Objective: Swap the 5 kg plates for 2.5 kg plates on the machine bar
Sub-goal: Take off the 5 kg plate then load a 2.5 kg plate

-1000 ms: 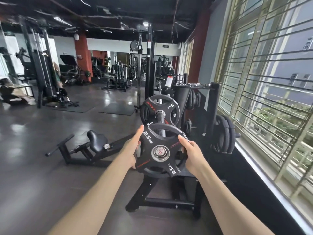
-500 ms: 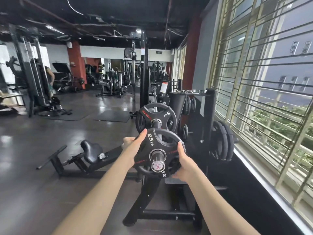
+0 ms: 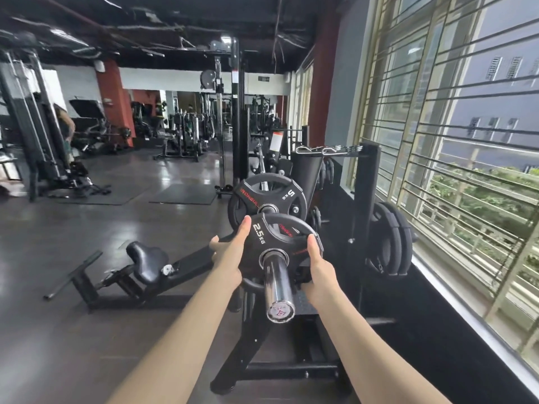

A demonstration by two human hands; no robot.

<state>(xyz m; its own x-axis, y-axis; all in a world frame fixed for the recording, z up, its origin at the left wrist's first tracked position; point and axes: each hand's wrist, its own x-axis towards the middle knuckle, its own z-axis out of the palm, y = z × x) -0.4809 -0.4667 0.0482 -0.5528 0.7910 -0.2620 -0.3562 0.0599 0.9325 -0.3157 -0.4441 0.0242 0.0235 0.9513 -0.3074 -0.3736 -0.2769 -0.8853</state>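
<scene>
Over on the left, a low black machine seat point(image 3: 147, 259) on its frame, sitting on the dark glossy floor point(image 3: 87, 223), well apart from the action. Moving in: left hand point(image 3: 230, 255) clamped on the left rim of the 2.5 kg plate point(image 3: 277, 246), thumb pointing up along the edge, fingers wrapped round behind. Dead centre, that plate threaded onto the chrome machine bar point(image 3: 277, 282), hub around the sleeve, the shiny bar end poking out toward the camera with its round cap in plain sight. Just behind and a touch higher, a 5 kg plate point(image 3: 269, 196) on the same bar, white lettering upside down, a gap between it and the smaller plate. Right hand point(image 3: 319, 268) gripping the right rim of the 2.5 kg plate, thumb up on the face, fingers curled under the lower edge. Below, the machine's black steel base point(image 3: 262, 354) splayed on the floor. Further right, a black upright post point(image 3: 364, 199), then a stack of black plates point(image 3: 390, 243) parked on a storage peg beside it. Far right, a barred window point(image 3: 452, 126) with greenery outside.
</scene>
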